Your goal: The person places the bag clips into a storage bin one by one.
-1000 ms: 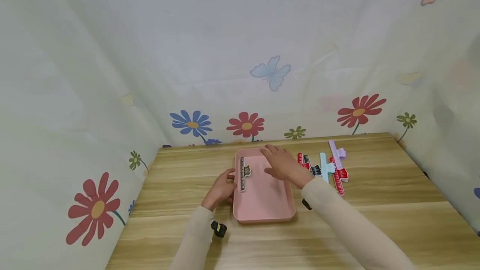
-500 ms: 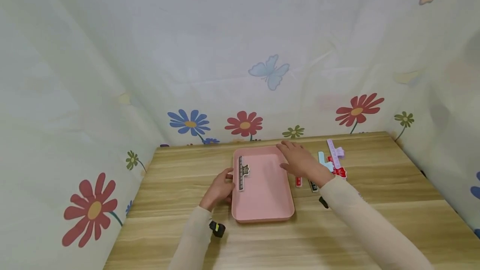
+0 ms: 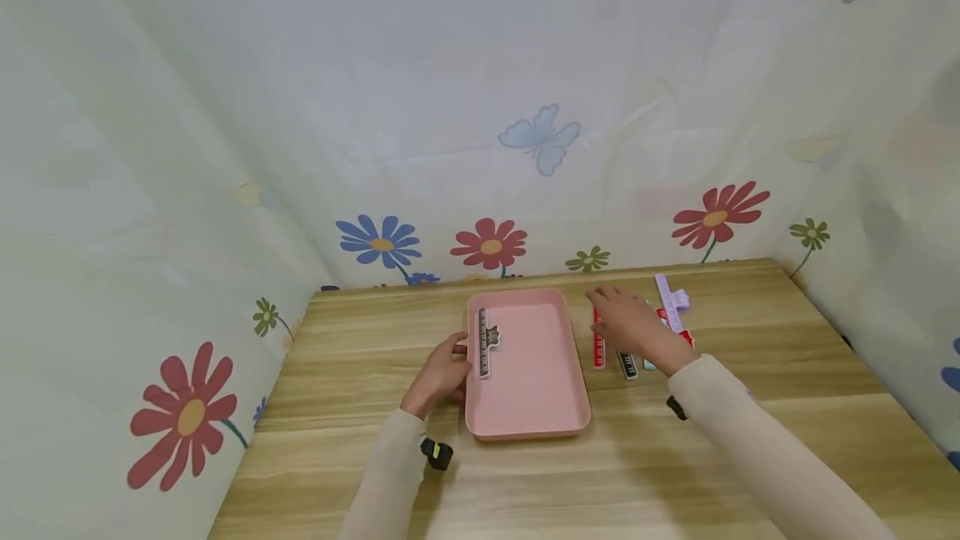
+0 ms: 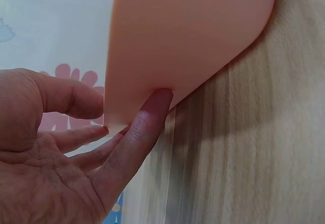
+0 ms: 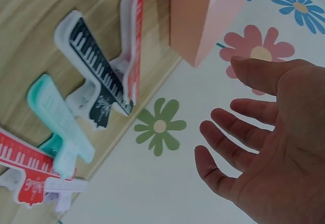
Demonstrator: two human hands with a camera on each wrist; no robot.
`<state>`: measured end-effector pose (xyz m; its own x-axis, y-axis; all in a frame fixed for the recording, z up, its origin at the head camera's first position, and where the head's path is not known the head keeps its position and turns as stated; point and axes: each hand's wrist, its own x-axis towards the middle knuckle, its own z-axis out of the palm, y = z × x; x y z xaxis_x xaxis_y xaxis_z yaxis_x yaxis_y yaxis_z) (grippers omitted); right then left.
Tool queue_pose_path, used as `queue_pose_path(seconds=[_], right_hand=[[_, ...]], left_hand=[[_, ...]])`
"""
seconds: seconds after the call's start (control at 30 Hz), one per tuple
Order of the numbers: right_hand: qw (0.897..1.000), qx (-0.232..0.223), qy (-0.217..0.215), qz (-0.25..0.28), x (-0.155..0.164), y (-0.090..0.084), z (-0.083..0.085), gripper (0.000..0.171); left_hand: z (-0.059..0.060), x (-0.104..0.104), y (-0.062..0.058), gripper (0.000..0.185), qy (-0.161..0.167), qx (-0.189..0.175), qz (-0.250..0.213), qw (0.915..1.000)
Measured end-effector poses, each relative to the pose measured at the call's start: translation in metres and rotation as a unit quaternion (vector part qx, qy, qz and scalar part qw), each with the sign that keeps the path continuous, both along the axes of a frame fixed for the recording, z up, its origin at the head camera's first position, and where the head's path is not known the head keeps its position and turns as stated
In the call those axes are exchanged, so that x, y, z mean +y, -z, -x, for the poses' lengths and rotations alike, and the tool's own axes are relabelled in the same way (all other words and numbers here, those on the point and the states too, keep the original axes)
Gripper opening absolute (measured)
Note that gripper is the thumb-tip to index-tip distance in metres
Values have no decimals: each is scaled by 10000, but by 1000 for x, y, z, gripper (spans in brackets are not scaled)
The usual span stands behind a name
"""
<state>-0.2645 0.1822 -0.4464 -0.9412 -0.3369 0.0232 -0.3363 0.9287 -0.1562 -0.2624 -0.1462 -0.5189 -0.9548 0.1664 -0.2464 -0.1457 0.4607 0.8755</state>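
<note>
A pink tray (image 3: pixel 528 382) lies on the table with one dark ruler-marked clip (image 3: pixel 483 348) inside it along the left wall. My left hand (image 3: pixel 438 373) touches the tray's outer left side; in the left wrist view its fingertips (image 4: pixel 157 99) rest against the wall. To the right of the tray, my right hand (image 3: pixel 630 323) hovers over the clips with loosely bent fingers and nothing in them. Beneath and beside it are a red clip (image 3: pixel 598 350), a black clip (image 5: pixel 96 56), a teal clip (image 5: pixel 61 117), another red clip (image 5: pixel 28 168) and a purple clip (image 3: pixel 667 302). It partly covers several of them.
The wooden table (image 3: pixel 360 357) meets a white curtain (image 3: pixel 420 90) printed with flowers and a butterfly along its back and sides. Black wrist cameras (image 3: pixel 437 454) are worn at both sleeves.
My right hand has moved right, from above the tray to above the clips. The left hand stays at the tray's side, and the dark clip stays inside the tray.
</note>
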Motion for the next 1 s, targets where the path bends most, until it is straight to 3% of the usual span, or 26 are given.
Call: queue_pose_path(seconds=[0.57,1.0], right_hand=[[9996,-180,49,-229,25,28,-1,58],[9982,-491,123,-336,26,33,5,53]], left_hand=[[0,-2,1,65,7,-26,-28,10000],[2,-4,3,65,42,-45,-61,10000]])
